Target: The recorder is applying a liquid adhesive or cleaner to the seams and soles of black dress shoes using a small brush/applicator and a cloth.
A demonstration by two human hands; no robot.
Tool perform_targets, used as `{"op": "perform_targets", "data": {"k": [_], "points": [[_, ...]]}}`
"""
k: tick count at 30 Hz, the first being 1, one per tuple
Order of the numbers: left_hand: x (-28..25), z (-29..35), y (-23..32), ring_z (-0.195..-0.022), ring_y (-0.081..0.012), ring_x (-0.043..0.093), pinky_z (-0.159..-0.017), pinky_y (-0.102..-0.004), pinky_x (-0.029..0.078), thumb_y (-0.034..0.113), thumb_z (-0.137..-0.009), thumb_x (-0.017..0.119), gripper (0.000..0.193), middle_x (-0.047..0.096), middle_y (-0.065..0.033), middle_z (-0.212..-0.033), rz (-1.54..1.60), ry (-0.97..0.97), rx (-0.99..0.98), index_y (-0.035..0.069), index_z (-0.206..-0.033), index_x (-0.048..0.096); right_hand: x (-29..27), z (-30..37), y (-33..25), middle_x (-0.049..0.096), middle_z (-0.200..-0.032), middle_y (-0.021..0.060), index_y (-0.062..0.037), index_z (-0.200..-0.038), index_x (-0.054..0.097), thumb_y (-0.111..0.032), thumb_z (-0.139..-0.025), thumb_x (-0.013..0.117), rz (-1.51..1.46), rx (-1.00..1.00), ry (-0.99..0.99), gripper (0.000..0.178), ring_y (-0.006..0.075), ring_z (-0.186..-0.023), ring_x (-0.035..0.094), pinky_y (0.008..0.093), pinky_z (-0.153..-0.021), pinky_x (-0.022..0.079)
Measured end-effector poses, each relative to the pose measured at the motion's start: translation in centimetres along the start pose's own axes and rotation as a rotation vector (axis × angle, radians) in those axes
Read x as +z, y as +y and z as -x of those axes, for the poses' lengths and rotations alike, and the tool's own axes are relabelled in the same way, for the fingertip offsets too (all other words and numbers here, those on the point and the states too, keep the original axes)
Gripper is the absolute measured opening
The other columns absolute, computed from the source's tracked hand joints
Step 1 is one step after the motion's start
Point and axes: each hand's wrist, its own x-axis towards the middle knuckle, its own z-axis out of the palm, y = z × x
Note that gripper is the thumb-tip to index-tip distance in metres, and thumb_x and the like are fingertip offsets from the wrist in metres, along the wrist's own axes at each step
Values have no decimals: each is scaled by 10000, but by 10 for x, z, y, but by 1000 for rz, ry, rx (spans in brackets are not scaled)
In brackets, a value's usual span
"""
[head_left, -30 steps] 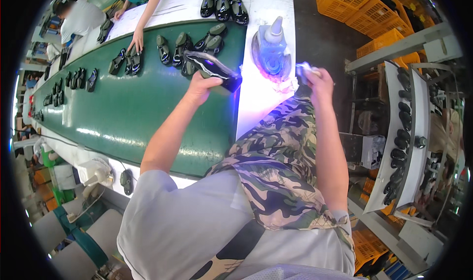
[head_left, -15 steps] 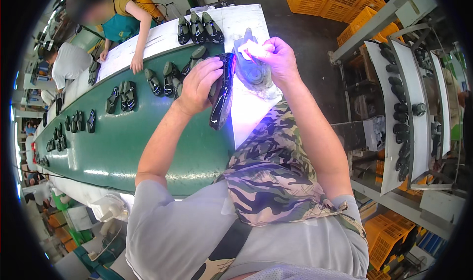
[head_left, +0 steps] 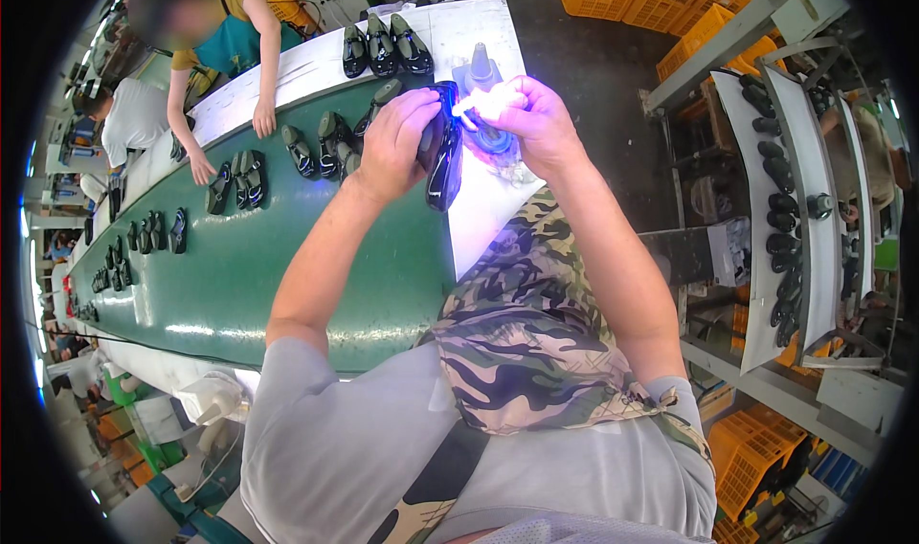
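Black shoe, frame's upper centre — your left hand is gripping it, your right hand pinching a white wad.

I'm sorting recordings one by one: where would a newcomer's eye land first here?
First, on the brightly lit white wad in the right hand, close to the glossy black shoe in the left hand. Next, on the green belt stretching to the left, with other shoes along it. Then, on the orange crates at upper right.
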Motion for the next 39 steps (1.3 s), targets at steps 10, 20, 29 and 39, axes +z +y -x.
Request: {"op": "perform_targets", "data": {"k": [10, 20, 29, 39], "points": [[10, 11, -2, -971, -357, 656, -814, -419, 541, -57, -603, 669, 591, 649, -166, -1123, 1, -339, -328, 30, -1179, 569, 3, 16, -23, 640, -847, 53, -45, -870, 565, 17, -816, 719, 230, -54, -15, 175, 136, -775, 648, 263, -715, 530], [-13, -8, 5, -791, -271, 680, -774, -352, 534, 163, -545, 867, 644, 692, -181, -865, 433, -882, -711, -19, -1114, 627, -10, 0, -9, 560, -783, -19, -42, -836, 544, 9, -792, 737, 667, -298, 121, 204, 40, -723, 507, 201, -651, 444], [-7, 20, -6, -885, -136, 618, -848, -299, 503, 172, -617, 890, 640, 686, -51, -983, 1025, -860, -1018, -33, -1152, 604, -18, -3, 13, 662, -911, 56, -51, -818, 525, 5, -793, 734, 630, -302, 45, 217, 75, -814, 560, 235, -747, 485], [-1, 29, -4, -897, -154, 639, -834, -295, 509, 152, -648, 829, 562, 672, -53, -978, 1324, -656, -1337, -12, -1143, 619, -17, 10, 25, 659, -902, 89, -54, -789, 502, 36, -807, 703, 475, -235, -83, 222, 106, -817, 584, 251, -723, 493]]}}
